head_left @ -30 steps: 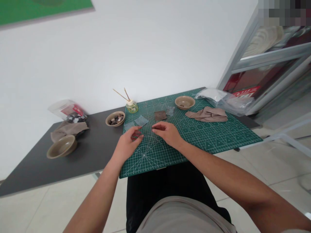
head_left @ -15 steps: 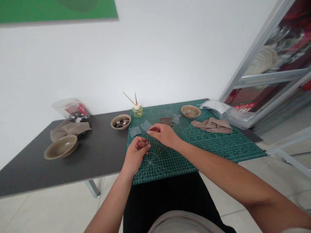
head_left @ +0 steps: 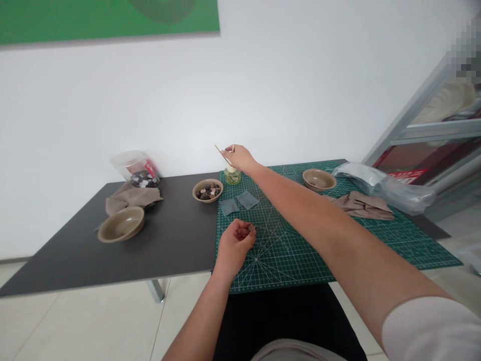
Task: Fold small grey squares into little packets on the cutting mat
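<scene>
My left hand [head_left: 235, 245] is closed over the green cutting mat [head_left: 296, 260], pinching a small brownish chip [head_left: 251, 228] between thumb and fingers. At the back of the mat, my right hand [head_left: 240, 158] has its fingers closed around a thin wooden stick [head_left: 233, 149] above a small glass jar [head_left: 232, 176] of yellowish-green liquid. A second stick [head_left: 222, 154] leans out to the left. Two greyish translucent squares [head_left: 248, 200] lie between my hands. A bowl of dark and pale chips [head_left: 208, 191] stands left of the jar.
On the left are a tilted bowl [head_left: 122, 224], a brown cloth [head_left: 131, 197] and a clear tub [head_left: 135, 168] of chips. At the right sit another bowl [head_left: 319, 180], a crumpled cloth [head_left: 364, 205] and clear plastic wrapping [head_left: 387, 185]. A metal-framed glass cabinet [head_left: 413, 133] stands beyond.
My right hand has moved from beside the left hand to the jar at the back and closed on a stick. My left hand still pinches its chip. The view has shifted left.
</scene>
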`<state>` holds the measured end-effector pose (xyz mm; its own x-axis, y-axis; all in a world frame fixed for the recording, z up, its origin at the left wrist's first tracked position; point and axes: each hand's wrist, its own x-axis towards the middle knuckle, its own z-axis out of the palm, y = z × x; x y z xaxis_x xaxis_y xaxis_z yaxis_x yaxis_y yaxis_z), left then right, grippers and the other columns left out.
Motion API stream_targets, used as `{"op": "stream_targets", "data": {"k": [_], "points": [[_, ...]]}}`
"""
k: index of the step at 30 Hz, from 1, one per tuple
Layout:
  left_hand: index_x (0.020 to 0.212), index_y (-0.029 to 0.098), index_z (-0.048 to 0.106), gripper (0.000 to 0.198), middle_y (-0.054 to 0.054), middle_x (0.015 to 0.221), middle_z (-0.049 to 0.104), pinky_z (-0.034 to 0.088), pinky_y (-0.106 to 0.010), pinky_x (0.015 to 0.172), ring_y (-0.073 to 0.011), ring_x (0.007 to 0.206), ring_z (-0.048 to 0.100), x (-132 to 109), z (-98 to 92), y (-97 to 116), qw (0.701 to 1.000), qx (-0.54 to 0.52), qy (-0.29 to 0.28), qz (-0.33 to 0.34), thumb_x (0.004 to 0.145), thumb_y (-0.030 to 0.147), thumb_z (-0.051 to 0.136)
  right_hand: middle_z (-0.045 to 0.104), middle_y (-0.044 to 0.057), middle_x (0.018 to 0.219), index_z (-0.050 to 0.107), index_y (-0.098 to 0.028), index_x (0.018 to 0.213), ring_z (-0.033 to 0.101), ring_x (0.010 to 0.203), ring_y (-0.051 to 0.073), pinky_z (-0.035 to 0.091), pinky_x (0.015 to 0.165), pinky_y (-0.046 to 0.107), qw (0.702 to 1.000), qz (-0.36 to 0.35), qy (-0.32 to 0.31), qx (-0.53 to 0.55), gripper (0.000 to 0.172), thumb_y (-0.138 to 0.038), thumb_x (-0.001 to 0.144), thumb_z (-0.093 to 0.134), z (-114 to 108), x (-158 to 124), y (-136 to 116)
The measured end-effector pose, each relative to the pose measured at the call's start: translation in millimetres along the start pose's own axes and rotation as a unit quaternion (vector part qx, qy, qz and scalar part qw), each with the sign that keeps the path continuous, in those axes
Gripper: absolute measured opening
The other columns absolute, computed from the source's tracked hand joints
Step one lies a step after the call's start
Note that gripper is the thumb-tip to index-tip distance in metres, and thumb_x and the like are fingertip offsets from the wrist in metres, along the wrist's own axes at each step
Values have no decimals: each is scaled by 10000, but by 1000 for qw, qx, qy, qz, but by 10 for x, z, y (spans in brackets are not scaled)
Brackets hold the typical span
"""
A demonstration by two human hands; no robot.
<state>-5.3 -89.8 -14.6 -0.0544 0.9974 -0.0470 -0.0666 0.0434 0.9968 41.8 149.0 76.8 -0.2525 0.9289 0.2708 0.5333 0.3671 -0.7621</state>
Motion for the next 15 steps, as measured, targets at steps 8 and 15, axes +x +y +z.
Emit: {"op": "stream_targets", "data": {"k": [8, 15], "points": [[795, 190, 592, 192, 35, 662, 559, 402, -222, 532, -92, 573, 494, 0, 13, -9, 1000, -25, 2, 7, 711, 317, 709, 686, 67, 757, 672, -144, 826, 637, 824, 189, 444, 836, 311, 992, -33, 20, -120, 278, -319, 964, 506, -178, -13, -103], [832, 179, 613, 190, 18, 740, 626, 470, -239, 631, -111, 677, 553, 2, 5, -26, 999, -50, 8, 15, 679, 229, 714, 687, 74, 740, 707, -139, 818, 632, 791, 187, 434, 814, 313, 978, -104, 28, -177, 310, -370, 950, 547, -424, -76, -172]]}}
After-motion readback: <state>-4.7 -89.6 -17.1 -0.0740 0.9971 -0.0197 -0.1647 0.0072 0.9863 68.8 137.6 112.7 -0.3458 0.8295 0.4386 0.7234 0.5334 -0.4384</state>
